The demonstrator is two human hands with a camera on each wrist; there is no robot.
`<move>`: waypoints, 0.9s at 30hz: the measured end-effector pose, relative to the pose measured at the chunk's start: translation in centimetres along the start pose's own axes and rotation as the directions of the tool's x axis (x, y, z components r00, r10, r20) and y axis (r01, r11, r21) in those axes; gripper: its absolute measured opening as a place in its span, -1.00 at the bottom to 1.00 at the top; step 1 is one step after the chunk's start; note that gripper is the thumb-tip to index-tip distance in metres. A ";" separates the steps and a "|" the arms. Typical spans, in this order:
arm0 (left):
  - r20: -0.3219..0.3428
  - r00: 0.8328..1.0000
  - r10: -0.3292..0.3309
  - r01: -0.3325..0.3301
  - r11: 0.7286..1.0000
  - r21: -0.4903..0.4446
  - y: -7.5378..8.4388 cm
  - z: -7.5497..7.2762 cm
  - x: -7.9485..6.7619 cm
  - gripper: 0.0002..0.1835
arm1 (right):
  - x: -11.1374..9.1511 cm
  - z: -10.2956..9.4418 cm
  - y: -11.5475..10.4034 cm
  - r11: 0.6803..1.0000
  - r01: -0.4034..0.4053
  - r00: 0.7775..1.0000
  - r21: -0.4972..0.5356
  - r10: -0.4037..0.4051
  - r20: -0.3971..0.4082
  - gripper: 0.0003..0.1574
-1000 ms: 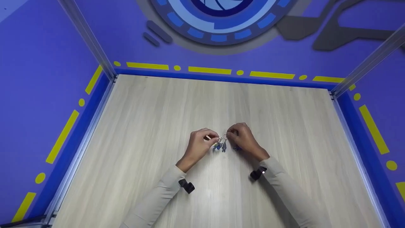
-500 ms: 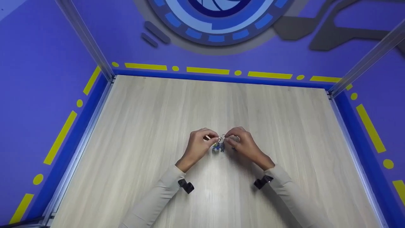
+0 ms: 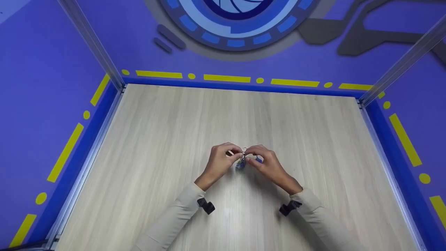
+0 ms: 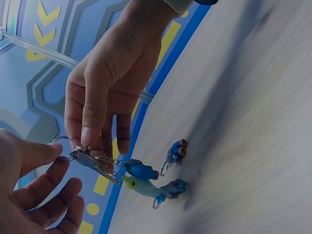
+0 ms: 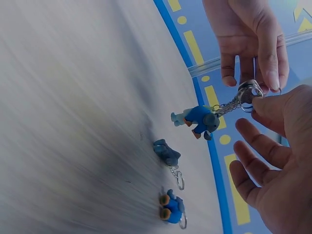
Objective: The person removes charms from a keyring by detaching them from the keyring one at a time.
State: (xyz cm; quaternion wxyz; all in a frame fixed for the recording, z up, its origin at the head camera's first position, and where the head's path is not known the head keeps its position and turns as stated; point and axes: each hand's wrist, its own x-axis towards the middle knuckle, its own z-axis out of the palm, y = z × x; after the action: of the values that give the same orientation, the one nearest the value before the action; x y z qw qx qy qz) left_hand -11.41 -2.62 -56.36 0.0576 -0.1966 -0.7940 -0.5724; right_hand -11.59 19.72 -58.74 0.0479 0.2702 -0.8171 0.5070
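My left hand (image 3: 223, 158) and right hand (image 3: 266, 162) meet over the middle of the table, each pinching metal key rings (image 5: 251, 95) with thumb and fingertips. Which ring belongs to which hand is hard to tell. In the left wrist view a flat silver metal piece (image 4: 92, 163) sits among the rings. Fine chains run from there to a blue figurine (image 4: 141, 169) and a pale yellow-green figurine (image 4: 139, 185), which dangle together. Below lie two more figurine keychains on the tabletop: a grey-blue one (image 5: 166, 152) and a blue one (image 5: 173, 209), each with its own ring.
A pale wood-grain table (image 3: 167, 139) stretches around the hands. Blue panels with yellow dashes (image 3: 226, 78) stand at its back and sides, joined by metal corner posts (image 3: 92, 38). Black wrist cameras (image 3: 207, 205) sit on both sleeves.
My right hand has come left and slightly down until its fingertips meet the left hand's at the rings. A grey figurine seen between the hands is now mostly covered. The left hand stays nearly put.
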 end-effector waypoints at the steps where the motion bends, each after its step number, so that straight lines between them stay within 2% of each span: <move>1: -0.001 1.000 0.001 -0.001 1.000 -0.002 0.0 0.0 0.0 -0.94 | 0.0 0.2 0.0 1.000 0.003 1.000 0.000 -0.003 -0.008 -0.79; 7: -0.006 1.000 0.002 -0.002 1.000 -0.008 0.0 0.1 -0.1 -0.95 | 0.2 0.9 0.0 1.000 0.002 1.000 -0.001 -0.002 -0.030 -0.74; 16: -0.016 1.000 0.010 -0.010 1.000 0.011 -0.2 0.0 -0.2 -0.95 | 0.0 0.6 0.1 1.000 -0.020 0.997 0.008 0.021 -0.068 -0.85; 27: -0.041 0.999 -0.024 0.026 0.998 0.053 -0.2 -0.1 -0.2 -0.91 | 0.1 -0.1 -0.7 0.996 -0.012 0.998 -0.084 0.007 -0.057 -0.90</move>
State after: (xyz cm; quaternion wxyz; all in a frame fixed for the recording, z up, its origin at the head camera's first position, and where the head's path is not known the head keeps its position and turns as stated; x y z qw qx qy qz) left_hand -11.34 -2.84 -56.53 0.0720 -0.1734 -0.8101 -0.5554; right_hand -11.33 19.54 -58.04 0.0801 0.2496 -0.8374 0.4796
